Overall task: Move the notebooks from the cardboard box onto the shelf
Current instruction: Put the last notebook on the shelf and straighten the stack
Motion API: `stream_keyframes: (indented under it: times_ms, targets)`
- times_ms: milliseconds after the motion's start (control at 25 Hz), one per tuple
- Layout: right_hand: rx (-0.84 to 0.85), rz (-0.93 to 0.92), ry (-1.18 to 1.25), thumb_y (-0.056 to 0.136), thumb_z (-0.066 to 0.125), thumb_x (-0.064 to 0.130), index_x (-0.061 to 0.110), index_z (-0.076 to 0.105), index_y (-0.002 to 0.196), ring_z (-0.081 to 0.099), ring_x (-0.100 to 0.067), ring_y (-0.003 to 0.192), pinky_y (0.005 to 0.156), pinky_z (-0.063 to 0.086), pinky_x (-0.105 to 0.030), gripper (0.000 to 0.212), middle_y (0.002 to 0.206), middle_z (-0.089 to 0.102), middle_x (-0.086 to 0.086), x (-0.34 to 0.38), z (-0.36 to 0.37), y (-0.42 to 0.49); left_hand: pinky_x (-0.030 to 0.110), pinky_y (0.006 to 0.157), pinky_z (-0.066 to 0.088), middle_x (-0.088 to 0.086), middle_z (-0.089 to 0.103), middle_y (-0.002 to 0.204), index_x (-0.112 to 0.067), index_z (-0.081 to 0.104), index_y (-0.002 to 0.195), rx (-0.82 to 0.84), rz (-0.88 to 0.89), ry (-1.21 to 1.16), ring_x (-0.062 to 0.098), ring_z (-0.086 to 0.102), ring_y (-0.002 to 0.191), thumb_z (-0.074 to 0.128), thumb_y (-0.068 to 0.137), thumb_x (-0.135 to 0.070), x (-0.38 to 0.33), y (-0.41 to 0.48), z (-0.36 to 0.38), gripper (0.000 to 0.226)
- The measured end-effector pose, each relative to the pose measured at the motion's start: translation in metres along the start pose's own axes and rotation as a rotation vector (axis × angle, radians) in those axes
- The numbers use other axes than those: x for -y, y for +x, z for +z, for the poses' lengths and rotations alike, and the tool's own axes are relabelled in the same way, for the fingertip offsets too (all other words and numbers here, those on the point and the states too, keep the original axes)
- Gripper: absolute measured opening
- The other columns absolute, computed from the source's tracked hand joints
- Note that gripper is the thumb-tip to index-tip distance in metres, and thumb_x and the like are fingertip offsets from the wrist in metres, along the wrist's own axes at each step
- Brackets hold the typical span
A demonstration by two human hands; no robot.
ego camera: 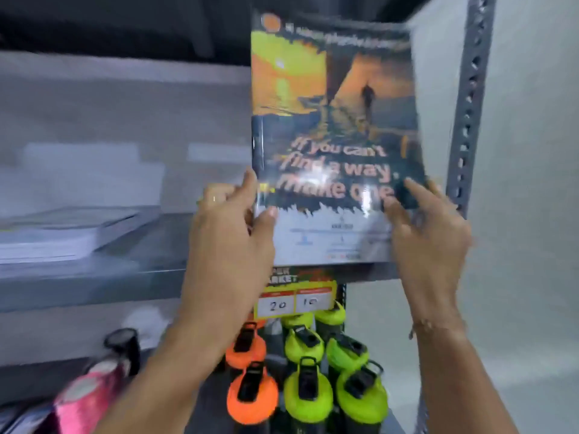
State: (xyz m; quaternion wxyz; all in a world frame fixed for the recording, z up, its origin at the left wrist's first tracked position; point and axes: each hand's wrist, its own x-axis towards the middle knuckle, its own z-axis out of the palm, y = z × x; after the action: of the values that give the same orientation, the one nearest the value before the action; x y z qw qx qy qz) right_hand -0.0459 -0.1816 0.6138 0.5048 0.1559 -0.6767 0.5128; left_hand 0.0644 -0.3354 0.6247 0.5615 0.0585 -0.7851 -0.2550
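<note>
Standing upright at the right end of the shelf (pixel 94 270), close beside the perforated corner post (pixel 470 120): one notebook (pixel 335 120), shrink-wrapped, cover facing out, long axis vertical, lower edge at or just above the shelf's front lip; contact cannot be confirmed through the blur. Left hand (pixel 232 233): closed on the notebook's lower left edge, thumb on the cover, fingers behind. Right hand (pixel 429 233): fingers spread flat against the lower right corner of the cover, pressing rather than pinching. Both hands sit at the bottom, so the bulk of the notebook rises above the grip and could tip backward or forward once released. Further stock: a flat stack of notebooks (pixel 62 233) lying toward the left end of the same shelf, well apart from the held one. Below, on the lower shelf: orange and green bottles (pixel 307 386) under a price tag (pixel 294 300). Cardboard box: not in view. Placement judged nearly complete, pending seating and release.
</note>
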Motion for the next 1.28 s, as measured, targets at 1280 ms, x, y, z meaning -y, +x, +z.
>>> stream_keyframes:
  times_ms: [1280]
  targets:
    - [0.739, 0.097, -0.127, 0.082, 0.07, 0.029, 0.012, 0.075, 0.098, 0.063, -0.025, 0.105, 0.085, 0.047, -0.025, 0.025, 0.111, 0.073, -0.008, 0.002, 0.025, 0.013, 0.021, 0.074, 0.039, 0.002, 0.073, 0.113, -0.015, 0.076, 0.102, 0.532, -0.317, 0.271, 0.008, 0.054, 0.084, 0.078, 0.074, -0.031, 0.057, 0.064, -0.006, 0.032]
